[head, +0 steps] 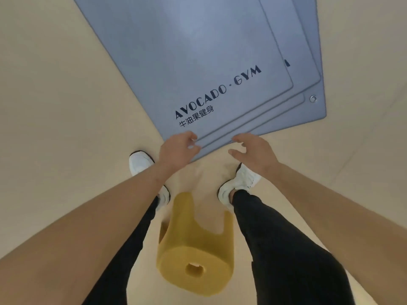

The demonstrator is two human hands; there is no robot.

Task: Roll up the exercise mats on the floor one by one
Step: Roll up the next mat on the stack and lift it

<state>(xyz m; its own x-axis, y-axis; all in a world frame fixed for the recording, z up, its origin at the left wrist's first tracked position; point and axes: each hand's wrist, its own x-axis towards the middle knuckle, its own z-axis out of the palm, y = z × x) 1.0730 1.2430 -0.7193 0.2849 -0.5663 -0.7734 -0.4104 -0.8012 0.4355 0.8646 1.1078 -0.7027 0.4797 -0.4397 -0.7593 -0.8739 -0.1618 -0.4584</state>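
Several grey-blue exercise mats lie stacked flat and fanned out on the floor. The top mat (pixel 187 62) carries dark "AVOCADO·GYM" lettering; the edges of lower mats (pixel 308 89) stick out to the right, one with a metal eyelet (pixel 313 98). My left hand (pixel 178 148) is at the near corner of the stack, fingers curled onto the near edge of the mats. My right hand (pixel 255 153) hovers just off the near edge, fingers spread and empty.
Beige floor (pixel 55 106) surrounds the mats. My feet in white shoes (pixel 239 183) stand just short of the stack. A yellow foam block (pixel 196 249) with a hole hangs close under the camera between my legs.
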